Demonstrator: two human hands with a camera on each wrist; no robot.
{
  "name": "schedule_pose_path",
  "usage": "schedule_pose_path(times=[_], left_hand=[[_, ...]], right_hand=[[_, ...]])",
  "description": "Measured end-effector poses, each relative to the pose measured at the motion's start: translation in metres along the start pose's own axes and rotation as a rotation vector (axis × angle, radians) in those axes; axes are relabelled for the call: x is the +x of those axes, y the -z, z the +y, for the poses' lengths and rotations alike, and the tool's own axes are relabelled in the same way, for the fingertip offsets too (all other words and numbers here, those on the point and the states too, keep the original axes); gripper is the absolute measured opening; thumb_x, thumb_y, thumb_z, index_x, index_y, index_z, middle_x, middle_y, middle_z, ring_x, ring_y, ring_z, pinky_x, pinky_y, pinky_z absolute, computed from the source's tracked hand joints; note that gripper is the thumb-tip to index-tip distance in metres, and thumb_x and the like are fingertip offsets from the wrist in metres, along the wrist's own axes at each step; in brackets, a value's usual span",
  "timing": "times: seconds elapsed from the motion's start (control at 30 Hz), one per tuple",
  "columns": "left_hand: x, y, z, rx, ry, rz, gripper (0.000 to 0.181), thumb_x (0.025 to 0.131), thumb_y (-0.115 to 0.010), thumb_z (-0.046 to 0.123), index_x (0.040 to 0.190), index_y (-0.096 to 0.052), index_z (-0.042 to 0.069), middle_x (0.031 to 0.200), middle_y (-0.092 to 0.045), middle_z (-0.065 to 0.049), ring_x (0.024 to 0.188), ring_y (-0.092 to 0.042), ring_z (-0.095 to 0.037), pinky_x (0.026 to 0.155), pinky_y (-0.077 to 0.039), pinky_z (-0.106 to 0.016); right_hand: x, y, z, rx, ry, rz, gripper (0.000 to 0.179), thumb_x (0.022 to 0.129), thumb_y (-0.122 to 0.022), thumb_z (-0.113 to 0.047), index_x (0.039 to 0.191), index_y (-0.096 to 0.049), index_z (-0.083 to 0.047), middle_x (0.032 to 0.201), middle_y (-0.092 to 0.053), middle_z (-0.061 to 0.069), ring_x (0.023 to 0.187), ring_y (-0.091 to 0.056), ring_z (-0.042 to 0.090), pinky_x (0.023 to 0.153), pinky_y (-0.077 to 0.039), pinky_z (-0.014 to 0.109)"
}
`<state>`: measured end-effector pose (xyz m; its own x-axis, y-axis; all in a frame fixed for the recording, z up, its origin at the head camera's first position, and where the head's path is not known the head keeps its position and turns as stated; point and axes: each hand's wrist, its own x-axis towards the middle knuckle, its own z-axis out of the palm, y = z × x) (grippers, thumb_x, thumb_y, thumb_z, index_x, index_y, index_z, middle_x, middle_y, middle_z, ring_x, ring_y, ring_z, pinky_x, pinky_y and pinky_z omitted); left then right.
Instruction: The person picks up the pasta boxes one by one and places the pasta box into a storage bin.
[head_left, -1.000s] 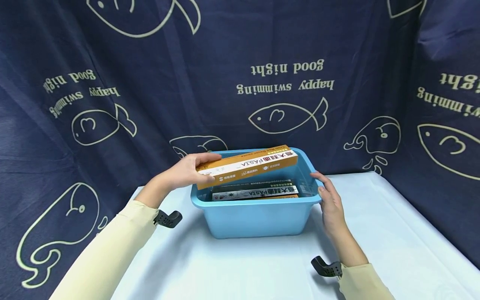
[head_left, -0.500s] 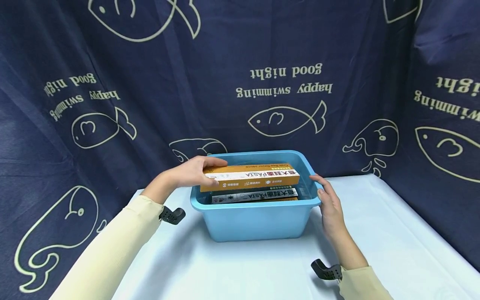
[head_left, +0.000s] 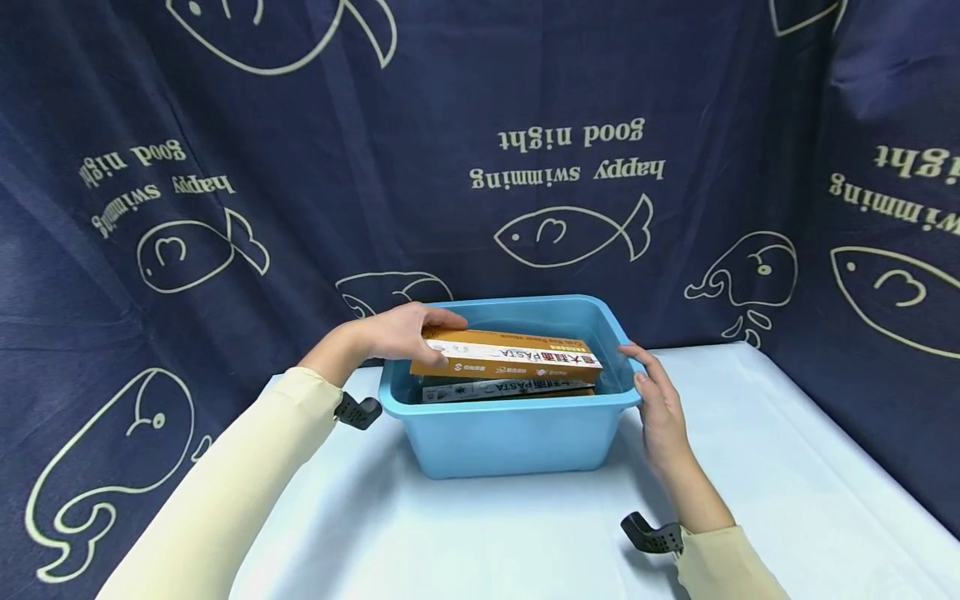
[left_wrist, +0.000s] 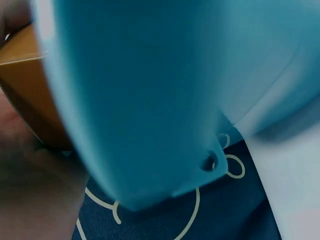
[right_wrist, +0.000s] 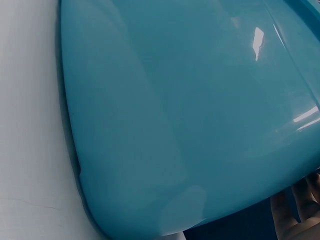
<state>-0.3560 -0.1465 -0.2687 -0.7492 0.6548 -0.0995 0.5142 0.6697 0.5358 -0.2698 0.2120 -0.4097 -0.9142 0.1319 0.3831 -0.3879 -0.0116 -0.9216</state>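
Observation:
In the head view my left hand holds an orange and white pasta box by its left end, thumb on the near side and fingers over the far side. The box slopes down to the right within the opening of a blue plastic basin. Beneath it lies a dark pasta box with a white printed side, partly covered. At the basin's right rim, my right hand grips the edge. The left wrist view shows the orange box's end beside the basin wall; fingers show under the rim in the right wrist view.
The basin stands on a table with a pale cloth. A dark blue curtain with fish drawings hangs close behind it. Black wrist straps sit on both forearms.
My left hand has moved right, carrying the orange pasta box. The box's raised right end has come down into the basin, covering more of the dark box. My right hand stays at the rim.

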Motion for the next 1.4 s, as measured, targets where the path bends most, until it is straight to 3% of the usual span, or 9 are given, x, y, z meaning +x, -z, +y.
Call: schedule_pose_path(times=[0.23,0.53,0.8,1.07,1.4], left_hand=[[0.008,0.000,0.007,0.024,-0.012,-0.055,0.070,0.082,-0.073,0.019,0.147,-0.049,0.011,0.138,-0.060,-0.002,0.118,-0.056,-0.019,0.105,-0.047,-0.039],[0.008,-0.004,0.003,0.027,-0.008,-0.095,0.067,0.083,-0.075,0.019,0.146,-0.050,0.018,0.141,-0.057,0.000,0.120,-0.055,-0.019,0.105,-0.045,-0.039],[0.008,-0.005,-0.001,0.054,0.032,-0.067,0.065,0.085,-0.075,0.015,0.145,-0.051,0.016,0.142,-0.057,-0.001,0.125,-0.054,-0.020,0.109,-0.044,-0.041],[0.005,-0.002,-0.008,-0.014,0.022,0.023,0.067,0.088,-0.071,0.012,0.149,-0.044,0.010,0.148,-0.053,-0.010,0.138,-0.047,-0.029,0.115,-0.038,-0.052],[-0.003,-0.004,-0.015,-0.057,0.014,0.045,0.061,0.090,-0.069,0.014,0.146,-0.047,0.015,0.149,-0.051,-0.006,0.139,-0.047,-0.030,0.114,-0.039,-0.051]], right_hand=[[0.002,0.002,-0.002,0.001,0.005,0.002,0.045,0.103,-0.037,-0.025,0.144,-0.048,-0.010,0.160,-0.032,0.005,0.149,-0.022,0.024,0.118,-0.009,0.069],[0.002,0.001,0.000,-0.004,-0.003,-0.004,0.044,0.104,-0.036,-0.025,0.144,-0.047,-0.010,0.161,-0.031,0.005,0.150,-0.022,0.026,0.118,-0.010,0.069],[0.001,0.000,0.000,-0.002,-0.009,-0.004,0.044,0.103,-0.036,-0.024,0.143,-0.048,-0.010,0.160,-0.032,0.005,0.148,-0.025,0.025,0.117,-0.013,0.068],[0.000,-0.002,-0.002,-0.022,-0.003,-0.006,0.044,0.103,-0.036,-0.023,0.144,-0.048,-0.010,0.162,-0.030,0.004,0.152,-0.020,0.031,0.117,-0.010,0.071],[-0.001,-0.001,-0.001,-0.054,-0.018,0.005,0.044,0.103,-0.036,-0.025,0.144,-0.048,-0.013,0.162,-0.030,0.002,0.154,-0.018,0.031,0.117,-0.009,0.073]])
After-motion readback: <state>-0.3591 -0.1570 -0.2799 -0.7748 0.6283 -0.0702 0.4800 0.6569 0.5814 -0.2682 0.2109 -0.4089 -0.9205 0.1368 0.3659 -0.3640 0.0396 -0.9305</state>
